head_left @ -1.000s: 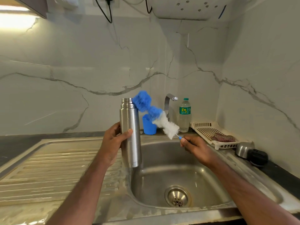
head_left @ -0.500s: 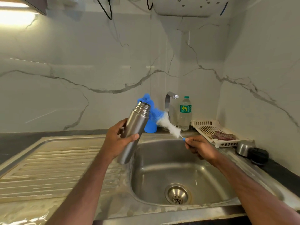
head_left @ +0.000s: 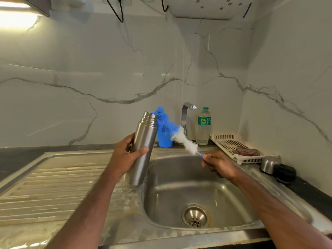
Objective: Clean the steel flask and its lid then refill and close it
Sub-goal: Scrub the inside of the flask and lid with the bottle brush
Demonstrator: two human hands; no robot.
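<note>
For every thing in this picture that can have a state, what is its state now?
Steel flask: lid off, tilted, gripped by left hand over sink.
Bottle brush: outside flask, tip at its mouth, handle pinched by right hand.
Tap: no water seen running.
Water bottle: capped, upright.
Flask lid: off, lying on counter.

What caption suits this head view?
Left hand tilts steel flask toward bottle brush held by right hand.

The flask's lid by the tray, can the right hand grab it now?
Probably not yet: the right hand is gripping the bottle brush. The lid lies uncovered on the counter nearby, beside the steel cap.
</note>
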